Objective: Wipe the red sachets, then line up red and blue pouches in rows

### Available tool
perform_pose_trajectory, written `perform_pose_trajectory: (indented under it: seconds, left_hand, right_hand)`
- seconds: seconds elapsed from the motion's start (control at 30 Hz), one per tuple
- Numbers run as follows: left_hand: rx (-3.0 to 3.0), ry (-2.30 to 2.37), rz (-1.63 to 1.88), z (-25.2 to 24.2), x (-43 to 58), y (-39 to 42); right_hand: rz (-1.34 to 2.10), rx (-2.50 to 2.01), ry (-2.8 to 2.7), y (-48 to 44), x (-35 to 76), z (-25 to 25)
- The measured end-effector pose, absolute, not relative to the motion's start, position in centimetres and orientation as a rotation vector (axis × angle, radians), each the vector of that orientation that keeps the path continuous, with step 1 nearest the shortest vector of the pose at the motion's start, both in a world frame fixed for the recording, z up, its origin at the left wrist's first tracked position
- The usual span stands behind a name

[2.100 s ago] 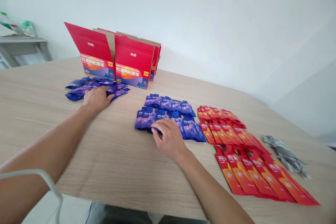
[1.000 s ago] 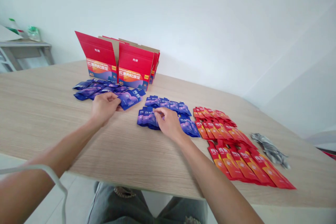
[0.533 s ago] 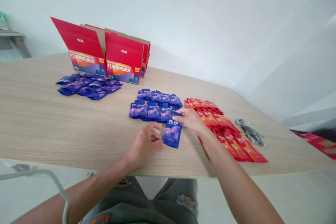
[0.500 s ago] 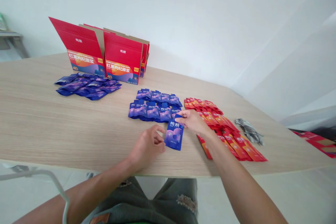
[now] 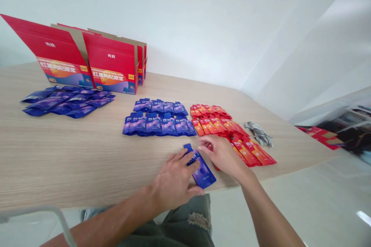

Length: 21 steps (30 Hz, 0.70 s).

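A single blue drink pouch (image 5: pixel 206 174) lies tilted near the table's front edge. My left hand (image 5: pixel 175 179) has its fingers across the pouch's upper left part and the thumb by its lower left side; what is under the fingers is hidden. Just right of the pouch's top, my right hand (image 5: pixel 222 152) hovers with fingers slightly bent and apart, nothing visible in them. Beyond both hands sit rows of blue pouches (image 5: pixel 153 122). Rows of red pouches (image 5: pixel 220 123) lie to the right, partly covered by my right hand and forearm.
Open red cartons (image 5: pixel 113 63) stand at the back left. A loose heap of blue pouches (image 5: pixel 68 100) lies before them. Striped grey cloth or gloves (image 5: pixel 259 134) rest right of the red pouches. The wooden table (image 5: pixel 87 162) meets a white wall behind.
The blue pouch has come nearer the front edge and turned. My right hand has let go of it, and my left hand has moved onto it. The view has swung right.
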<state>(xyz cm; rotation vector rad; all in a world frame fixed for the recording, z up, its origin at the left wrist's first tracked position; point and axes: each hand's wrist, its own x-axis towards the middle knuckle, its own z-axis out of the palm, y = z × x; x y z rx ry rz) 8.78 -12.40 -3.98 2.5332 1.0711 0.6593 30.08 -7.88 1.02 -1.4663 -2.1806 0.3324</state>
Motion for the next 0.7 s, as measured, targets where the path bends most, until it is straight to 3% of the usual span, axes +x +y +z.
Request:
perform_pose_trajectory:
  seconds: [0.23, 0.7]
  left_hand:
    - [2.500, 1.096, 0.577, -4.0, 9.0, -10.4]
    - [2.521, 1.043, 0.636, -4.1, 9.3, -9.2]
  right_hand:
    - [0.313, -1.394, -2.320, -13.3, 31.1, -0.6]
    - [0.124, -1.298, -2.330, -12.8, 31.3, -2.8]
